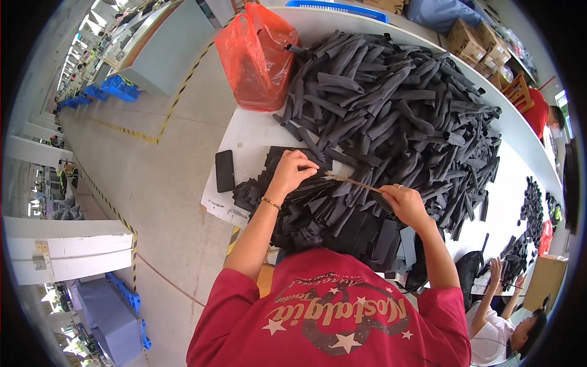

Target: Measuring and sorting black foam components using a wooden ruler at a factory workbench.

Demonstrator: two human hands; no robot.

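My left hand [292, 173] is bent over the near part of the work, thumb and fingertips drawn together; I cannot tell whether anything is caught between them. My right hand [405, 203] pinches one end of a thin tan stick [356, 182], which slants across toward my left fingertips; whether its far end touches them is unclear. I wear a bracelet [271, 203] on my left wrist and a ring [400, 186] on my right hand.

Under my left hand lies a flat black piece [277, 155]. Just below the stick, between my forearms, layered dark strips [306, 211] lie close together along the near edge of the bench [243, 129]. Beyond my hands rises a big loose heap of dark fabric tubes [391, 92], lying at all angles and spreading well to the right.

To the left of the strips a black phone [225, 171] lies near the bench's edge, and farther back a red plastic bag [257, 70] stands against the heap. A blue crate [336, 9] shows behind the bench, with cardboard boxes [466, 40] at the upper right. Off to my right, a co-worker in white [488, 324] sits with raised hands near a smaller dark pile [532, 208]. On my left, striped tape [178, 98] marks the pale floor [183, 147].
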